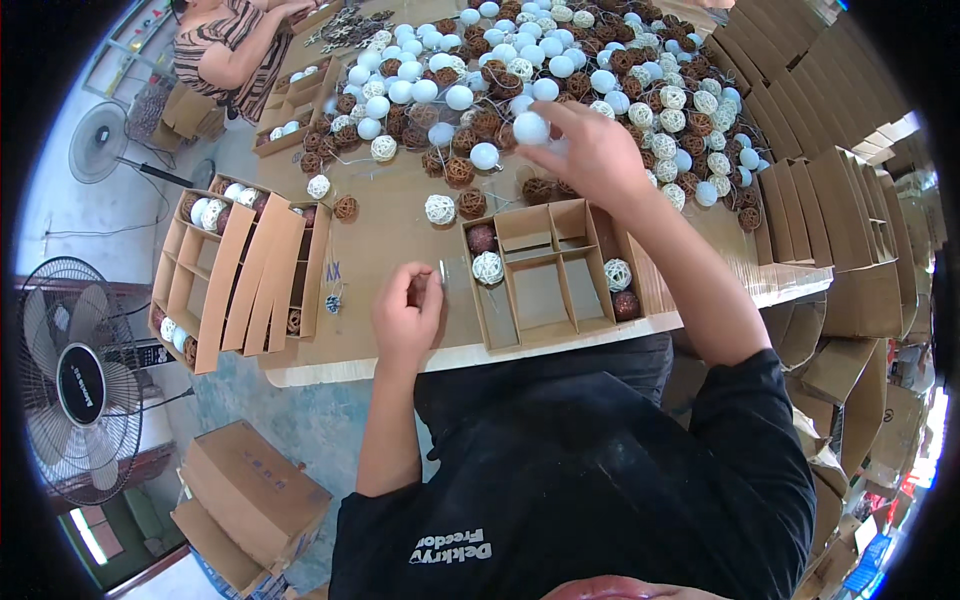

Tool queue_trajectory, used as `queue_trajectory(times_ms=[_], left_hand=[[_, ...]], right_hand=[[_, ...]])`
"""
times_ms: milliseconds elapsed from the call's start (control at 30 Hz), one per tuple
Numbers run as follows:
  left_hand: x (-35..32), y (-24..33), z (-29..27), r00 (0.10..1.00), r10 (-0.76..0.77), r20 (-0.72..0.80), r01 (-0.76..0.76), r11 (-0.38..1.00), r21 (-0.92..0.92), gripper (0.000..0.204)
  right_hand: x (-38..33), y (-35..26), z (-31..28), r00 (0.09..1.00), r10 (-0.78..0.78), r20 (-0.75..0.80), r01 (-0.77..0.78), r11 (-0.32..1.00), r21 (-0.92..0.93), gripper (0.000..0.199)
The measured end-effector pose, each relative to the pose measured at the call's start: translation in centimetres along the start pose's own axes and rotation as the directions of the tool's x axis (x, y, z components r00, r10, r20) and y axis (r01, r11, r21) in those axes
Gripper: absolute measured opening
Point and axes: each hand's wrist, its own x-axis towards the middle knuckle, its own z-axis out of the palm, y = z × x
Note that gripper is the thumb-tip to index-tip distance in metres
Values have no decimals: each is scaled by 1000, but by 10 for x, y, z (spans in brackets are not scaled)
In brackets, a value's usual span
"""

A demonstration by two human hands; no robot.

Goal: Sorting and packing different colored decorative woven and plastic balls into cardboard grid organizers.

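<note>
Above the near edge of a large pile of decorative balls, my right hand (598, 158) pinches a smooth white ball (530, 128) between thumb and fingers. My left hand (408, 312) rests low over the table with its fingers curled; what they hold, if anything, is hidden. Between the hands lies a divided cardboard box (541, 251). Its left compartment has a dark red glittery ball (481, 238) and a white woven ball (487, 268). On its right side sit another white woven ball (617, 274) and another dark red ball (626, 306). The middle compartments show bare bottoms.
Several partly filled divided boxes (205, 270) stand overlapped at the table's left. Loose balls, including a white woven one (440, 209), lie behind my box. Cardboard dividers (800, 210) are stacked at the right edge. A co-worker (235, 55) sits far left; a fan (82, 380) stands left.
</note>
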Motion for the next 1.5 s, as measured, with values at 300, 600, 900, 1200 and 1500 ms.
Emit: queue_trajectory(times_ms=[300,600,900,1200,1500], left_hand=[[22,104,19,785,547,291,-574,819,10,56],[4,90,-11,915,154,373,-171,985,12,39],[-1,79,-5,873,267,409,-352,924,148,40],[-4,73,5,871,113,479,-253,938,239,38],[-8,75,17,869,225,440,-374,882,288,41]], right_hand=[[-46,-35,-46,798,-413,440,102,811,576,48],[-125,7,-36,953,218,-209,-173,962,213,51],[-153,15,-24,971,201,-133,-168,960,225,41],[-143,14,-25,975,218,-37,-207,960,190,37],[-142,25,-26,979,181,98,-195,966,168,32]])
